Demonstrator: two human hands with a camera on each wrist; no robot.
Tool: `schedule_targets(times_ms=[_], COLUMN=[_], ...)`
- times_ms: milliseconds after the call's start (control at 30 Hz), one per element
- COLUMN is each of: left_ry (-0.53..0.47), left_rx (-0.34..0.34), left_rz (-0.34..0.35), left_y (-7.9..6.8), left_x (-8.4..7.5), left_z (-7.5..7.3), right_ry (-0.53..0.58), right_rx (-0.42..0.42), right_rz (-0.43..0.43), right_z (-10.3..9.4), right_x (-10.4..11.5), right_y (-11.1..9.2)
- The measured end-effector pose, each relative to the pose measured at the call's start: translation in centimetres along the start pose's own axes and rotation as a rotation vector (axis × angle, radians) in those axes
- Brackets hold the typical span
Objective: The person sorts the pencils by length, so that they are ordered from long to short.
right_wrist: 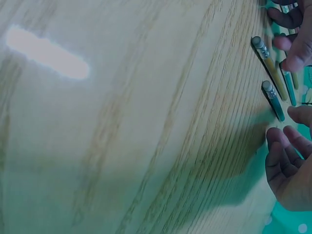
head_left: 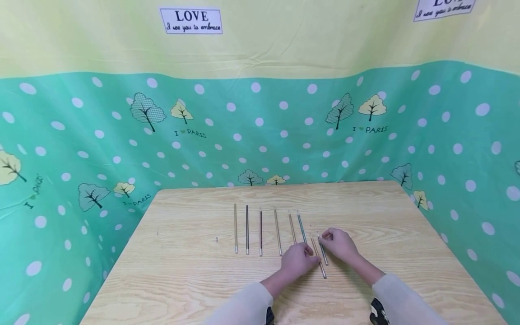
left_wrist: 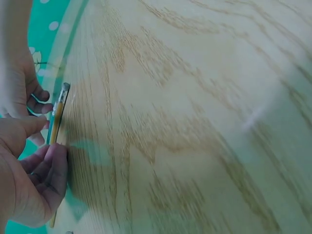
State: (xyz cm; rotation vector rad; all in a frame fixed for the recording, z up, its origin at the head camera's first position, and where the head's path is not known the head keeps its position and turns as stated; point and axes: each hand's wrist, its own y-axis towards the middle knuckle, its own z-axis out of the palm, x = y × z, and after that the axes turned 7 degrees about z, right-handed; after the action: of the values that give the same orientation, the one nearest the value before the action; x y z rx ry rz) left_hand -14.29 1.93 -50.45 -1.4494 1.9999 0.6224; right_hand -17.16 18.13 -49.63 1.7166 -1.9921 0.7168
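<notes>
Several pencils lie on the wooden table, eraser ends toward me. My right hand [head_left: 340, 244] pinches a dark green pencil [head_left: 324, 255] near its far end, at the right of the row. In the right wrist view its eraser end [right_wrist: 267, 87] points away from the fingers. Beside it slants a yellow pencil [head_left: 322, 269], nearer to me than the others. My left hand [head_left: 298, 260] is low at this pencil, fingers bent and thumb apart; I cannot tell whether it grips one. It covers the near end of a teal pencil [head_left: 301, 224] and of a tan pencil [head_left: 291, 224].
Further left stand in line a tan pencil [head_left: 277, 230], a dark red pencil [head_left: 261, 232], a black pencil [head_left: 247, 230] and another tan pencil [head_left: 235, 228]. A tiny bit [head_left: 216, 239] lies left of them. A green dotted curtain [head_left: 260, 149] encloses the table [head_left: 183, 271].
</notes>
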Motion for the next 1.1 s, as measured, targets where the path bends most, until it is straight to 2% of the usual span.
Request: schedule_targets(times_ms=[400, 733, 867, 1100], left_ry=[0.091, 0.175, 0.171, 0.088], left_rx=[-0.069, -0.053, -0.057, -0.033], left_rz=[0.002, -0.047, -0.052, -0.086], left_y=[0.6, 1.0, 1.1, 1.3], left_x=[-0.3, -1.0, -1.4, -2.1], left_z=[1.3, 1.4, 1.4, 1.5], right_ry=[0.008, 0.015, 0.02, 0.005], right_rx=[0.019, 0.04, 0.04, 0.054], right_rz=[0.002, 0.004, 0.004, 0.003], right_z=[0.8, 0.9, 0.9, 0.9], right_x=[-0.6, -0.4, -0.4, -0.5], right_y=[0.1, 0.2, 0.3, 0.4])
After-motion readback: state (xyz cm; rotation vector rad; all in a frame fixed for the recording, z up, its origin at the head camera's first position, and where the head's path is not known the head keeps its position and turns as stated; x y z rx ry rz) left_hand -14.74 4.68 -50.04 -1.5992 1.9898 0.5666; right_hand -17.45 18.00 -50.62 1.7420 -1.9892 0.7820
